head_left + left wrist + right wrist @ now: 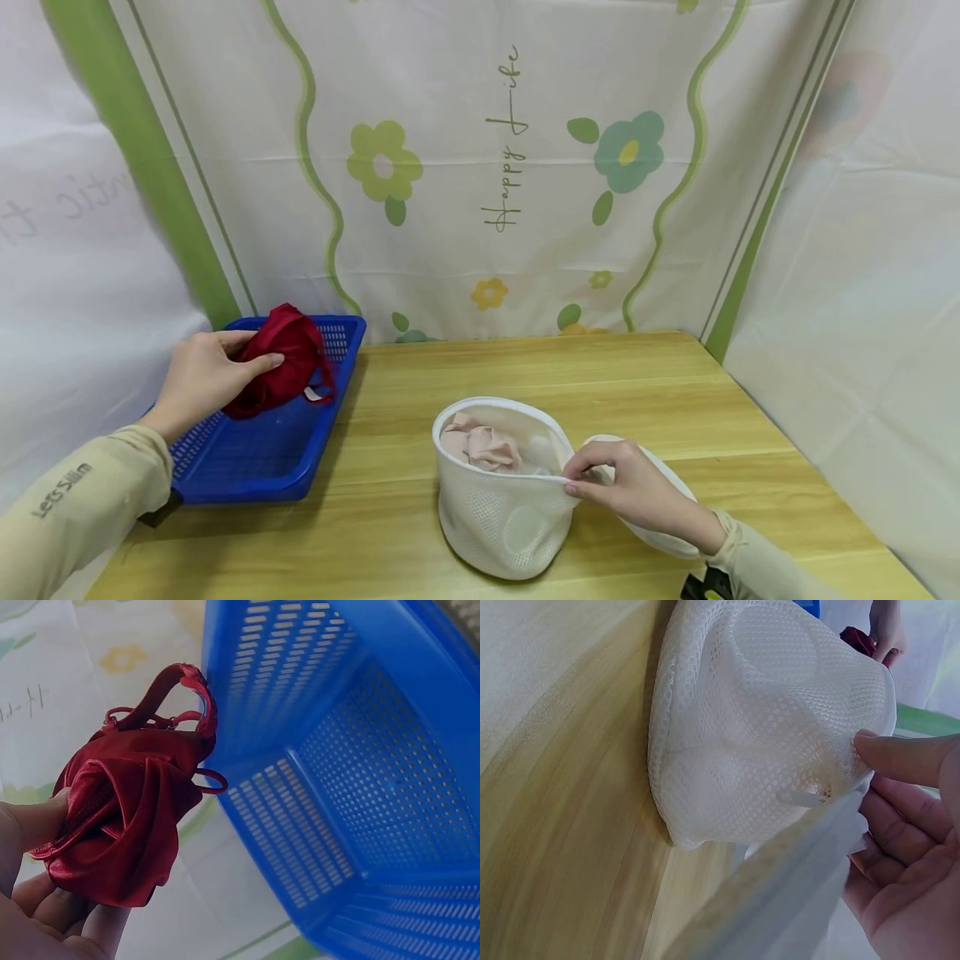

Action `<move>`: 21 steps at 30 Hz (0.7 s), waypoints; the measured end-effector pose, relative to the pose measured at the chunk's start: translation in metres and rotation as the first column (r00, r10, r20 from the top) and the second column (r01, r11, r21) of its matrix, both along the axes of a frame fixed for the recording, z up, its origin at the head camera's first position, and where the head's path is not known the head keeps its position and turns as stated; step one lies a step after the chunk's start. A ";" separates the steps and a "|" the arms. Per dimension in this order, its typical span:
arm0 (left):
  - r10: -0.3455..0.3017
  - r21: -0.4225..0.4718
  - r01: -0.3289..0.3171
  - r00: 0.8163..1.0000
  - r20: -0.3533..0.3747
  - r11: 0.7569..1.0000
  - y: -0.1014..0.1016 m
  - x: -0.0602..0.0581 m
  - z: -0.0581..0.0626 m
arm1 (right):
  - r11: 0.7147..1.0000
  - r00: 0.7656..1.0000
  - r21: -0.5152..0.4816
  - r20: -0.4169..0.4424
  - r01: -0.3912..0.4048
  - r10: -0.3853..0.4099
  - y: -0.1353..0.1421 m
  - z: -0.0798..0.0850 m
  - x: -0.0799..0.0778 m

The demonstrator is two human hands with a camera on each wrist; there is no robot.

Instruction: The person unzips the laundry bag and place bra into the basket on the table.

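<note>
My left hand (206,371) grips a folded red satin bra (288,358) above the blue basket. Its thin straps and a white tag dangle on the right side. In the left wrist view the bra (142,810) is bunched between thumb and fingers. A white mesh laundry bag (487,508) stands upright on the table, its round top open. Inside lies a pale pink garment (483,446). My right hand (637,487) pinches the bag's right rim between thumb and fingers. The bag's lid (663,542) hangs folded back to the right, partly behind that hand.
The blue plastic basket (300,479) with perforated walls sits at the table's left edge. Wood-grain table (390,533) surrounds the bag. A printed curtain (450,250) hangs behind, with white sheets at both sides.
</note>
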State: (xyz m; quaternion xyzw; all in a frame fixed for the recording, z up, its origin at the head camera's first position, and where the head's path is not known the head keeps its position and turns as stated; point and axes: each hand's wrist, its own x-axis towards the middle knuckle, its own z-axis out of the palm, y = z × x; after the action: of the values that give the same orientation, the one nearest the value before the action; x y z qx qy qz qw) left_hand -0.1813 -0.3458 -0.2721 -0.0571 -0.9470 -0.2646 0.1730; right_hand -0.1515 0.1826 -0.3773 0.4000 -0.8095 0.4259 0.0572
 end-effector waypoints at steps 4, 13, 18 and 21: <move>0.022 -0.006 -0.022 1.000 -0.003 1.000 -0.008 -0.003 -0.002 | 1.000 1.000 -0.002 0.001 -0.004 0.004 0.000 0.000 0.000; 0.064 -0.074 -0.065 0.998 -0.012 0.995 -0.029 -0.011 -0.009 | 1.000 1.000 -0.008 -0.012 -0.015 0.015 0.000 0.000 -0.001; 0.061 -0.106 -0.064 0.998 -0.030 0.992 -0.037 -0.015 -0.015 | 1.000 1.000 -0.005 -0.004 -0.011 0.011 0.000 -0.001 -0.001; 0.053 -0.135 -0.056 0.998 -0.026 0.989 -0.042 -0.018 -0.017 | 1.000 1.000 -0.004 -0.001 -0.008 0.008 0.000 -0.001 -0.001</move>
State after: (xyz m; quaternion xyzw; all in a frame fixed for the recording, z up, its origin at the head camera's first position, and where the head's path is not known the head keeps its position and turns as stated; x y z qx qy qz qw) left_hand -0.1994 -0.3873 -0.2895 -0.0457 -0.9620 -0.1940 0.1866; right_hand -0.1530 0.1827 -0.3781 0.4035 -0.8069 0.4277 0.0568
